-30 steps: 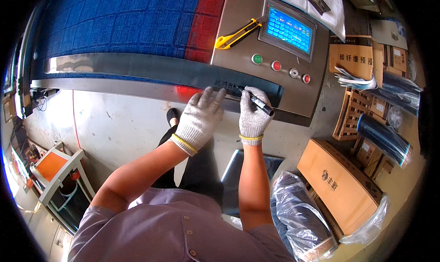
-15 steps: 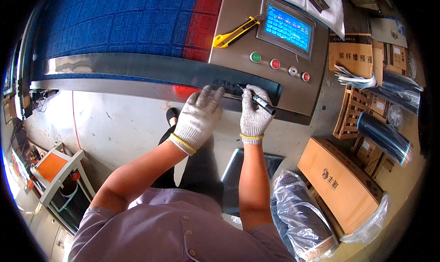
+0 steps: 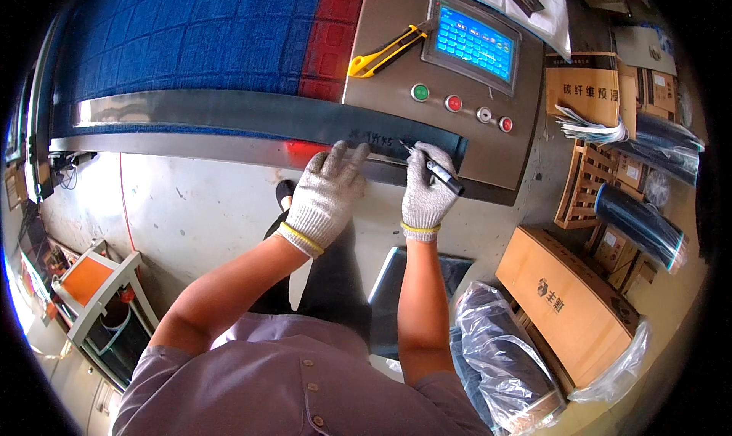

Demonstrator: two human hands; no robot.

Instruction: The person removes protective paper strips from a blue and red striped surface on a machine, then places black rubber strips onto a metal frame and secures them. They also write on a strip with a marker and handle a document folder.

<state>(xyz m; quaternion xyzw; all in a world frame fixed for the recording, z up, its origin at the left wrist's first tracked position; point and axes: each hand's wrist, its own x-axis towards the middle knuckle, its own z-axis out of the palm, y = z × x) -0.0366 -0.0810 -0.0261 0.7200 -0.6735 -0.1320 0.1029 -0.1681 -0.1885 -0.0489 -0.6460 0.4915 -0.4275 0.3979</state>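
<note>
Right hand point(image 3: 428, 198) grips marker point(image 3: 445, 177), yellow cutter point(image 3: 386, 52) lying beyond.

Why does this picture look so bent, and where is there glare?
Head view: the wide fisheye lens bows the machine's metal front edge and leaves black corners; whitish glare washes out the lower left rim; a red glow shows near the left hand.

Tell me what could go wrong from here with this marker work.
The left hand has its gloved fingertips close by the handwritten marks on the dark strip, so it could smudge any wet ink.
The right hand grips the marker near the green button; a careless reach over the control panel might press it.
The yellow cutter lies beside the screen and might get knocked.
</note>
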